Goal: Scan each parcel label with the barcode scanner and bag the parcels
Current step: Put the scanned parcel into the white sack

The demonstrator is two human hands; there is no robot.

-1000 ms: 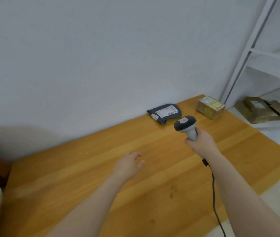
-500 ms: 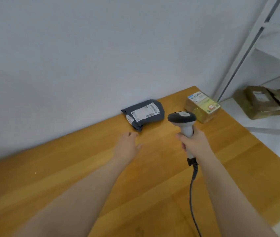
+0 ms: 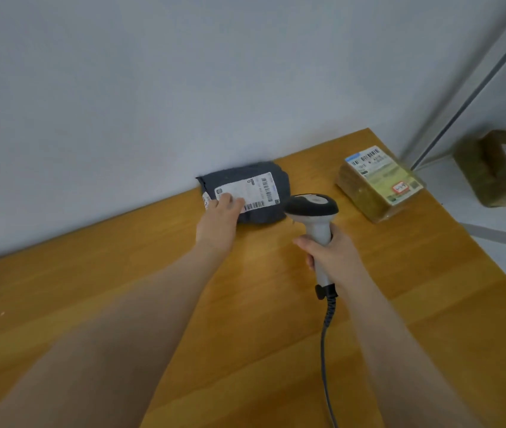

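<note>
A dark grey soft parcel (image 3: 268, 193) with a white barcode label lies on the wooden table (image 3: 152, 304) against the wall. My left hand (image 3: 219, 220) rests on its near left corner, fingers flat on the label. My right hand (image 3: 330, 254) grips the handle of a grey and black barcode scanner (image 3: 311, 210), whose head hovers just right of the grey parcel. A brown box parcel (image 3: 375, 183) with a printed label sits at the table's far right corner.
The scanner's cable (image 3: 327, 350) trails down toward the near edge of the table. More brown parcels (image 3: 498, 168) lie on a white shelf to the right, beyond a metal rack post (image 3: 474, 88). The wall stands right behind the parcels.
My left hand has reached forward from the bare table onto the grey parcel's label. The scanner has moved closer to that parcel, and the view has shifted nearer to both parcels.
</note>
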